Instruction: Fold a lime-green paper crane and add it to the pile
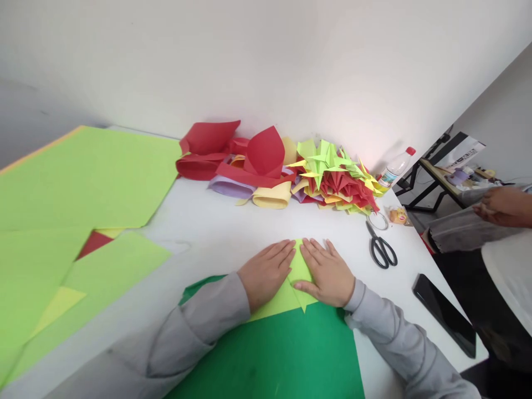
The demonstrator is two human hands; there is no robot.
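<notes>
A folded lime-green sheet of paper lies in front of me, partly on a large dark green sheet. My left hand rests flat on its left side, fingers stretched out toward the far end. On the right side my right hand presses down with the palm flat and the thumb across the paper. A pointed flap of the lime paper sticks out toward me between the wrists. Both hands cover much of the paper, so its full shape is hidden.
Large lime-green sheets spread over the left. Rolled red paper and a heap of folded paper pieces line the wall. Scissors, a bottle, a wrapped snack and a phone are rightward. Another person's hand shows beyond.
</notes>
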